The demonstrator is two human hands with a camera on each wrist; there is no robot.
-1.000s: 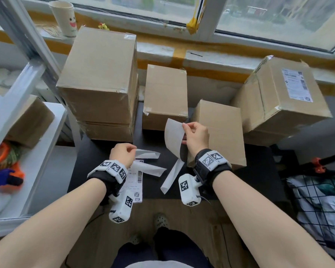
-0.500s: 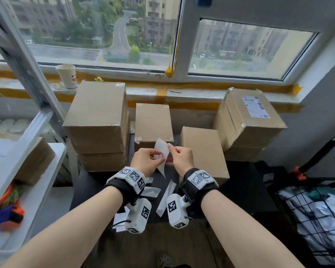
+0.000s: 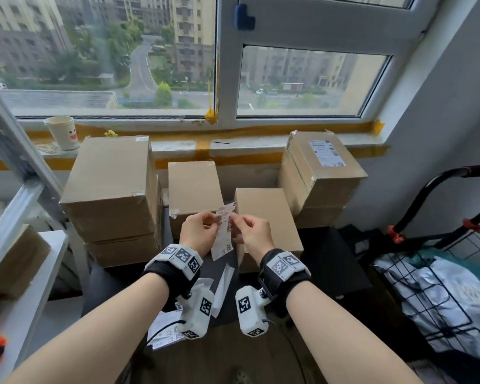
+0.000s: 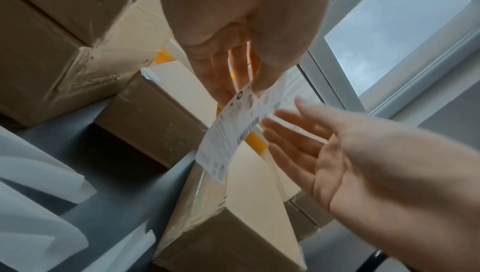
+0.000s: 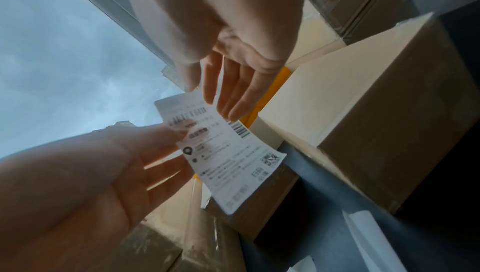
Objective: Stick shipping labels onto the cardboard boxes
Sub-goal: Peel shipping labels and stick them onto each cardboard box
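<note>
Shipping label point(image 3: 224, 231) held up in the air between both hands, printed face toward the wearer, hanging over the gap between two small cardboard boxes; left hand point(image 3: 198, 231) pinching its upper left part, thumb on the print, fingers behind; right hand point(image 3: 252, 234) pinching the upper right edge with thumb and forefinger, other fingers loosely straight; middle box point(image 3: 191, 187) at 11 o'clock from the label, near box point(image 3: 266, 217) at 3 o'clock, both bare on top; tall stacked box point(image 3: 108, 184) at 9 o'clock; labelled box point(image 3: 320, 164) at 2 o'clock; peeled backing strips point(image 3: 223, 286) on the dark table point(image 3: 330, 273) at 6 o'clock; paper cup point(image 3: 62, 133) on the sill at 10 o'clock.
</note>
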